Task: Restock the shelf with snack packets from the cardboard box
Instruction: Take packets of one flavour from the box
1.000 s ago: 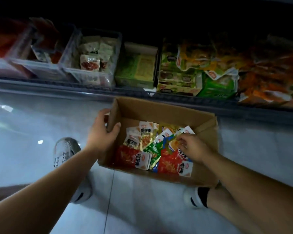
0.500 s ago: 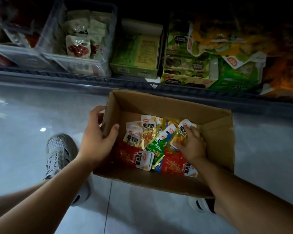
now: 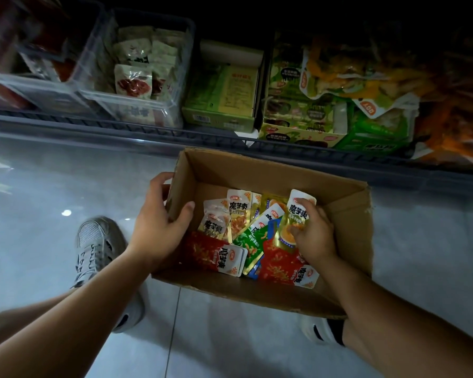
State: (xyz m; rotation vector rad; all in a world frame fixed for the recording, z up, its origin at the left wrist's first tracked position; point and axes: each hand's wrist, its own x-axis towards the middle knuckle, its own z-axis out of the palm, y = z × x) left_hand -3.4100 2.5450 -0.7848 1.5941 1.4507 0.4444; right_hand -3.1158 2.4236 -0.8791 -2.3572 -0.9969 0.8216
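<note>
Brown cardboard box (image 3: 347,214) on pale tiled floor (image 3: 230,336), far wall just short of the shelf rail (image 3: 120,129).

Left hand (image 3: 159,227) grips the box's left wall, thumb inside and fingers wrapped over the outside. Same hold as 0.5 s and 1.0 s ago.

Right hand (image 3: 316,236) is inside the box, right half, pinching a gold-and-white packet (image 3: 298,211): one fingertip on its top edge, thumb on its orange lower face. At 1.0 s ago the fingers lay flatter on the pile. At 0.5 s ago they covered this packet. Now they're curled round it. Packet position in the box has hardly changed. Cannot tell whether it's clear of the pile.

Rest of the pile is unmoved: red packet (image 3: 210,249) front left, green packet (image 3: 250,241) in the middle, another red packet (image 3: 281,266) front right, under the right wrist.

View has shifted toward the shelf, which now fills more of the top. On it are a clear bin (image 3: 172,110) of pale packets and, to its right, a green carton (image 3: 219,105). The far-left bins are blurred.

Grey shoe (image 3: 93,246) sits left of the box, under the left forearm.
</note>
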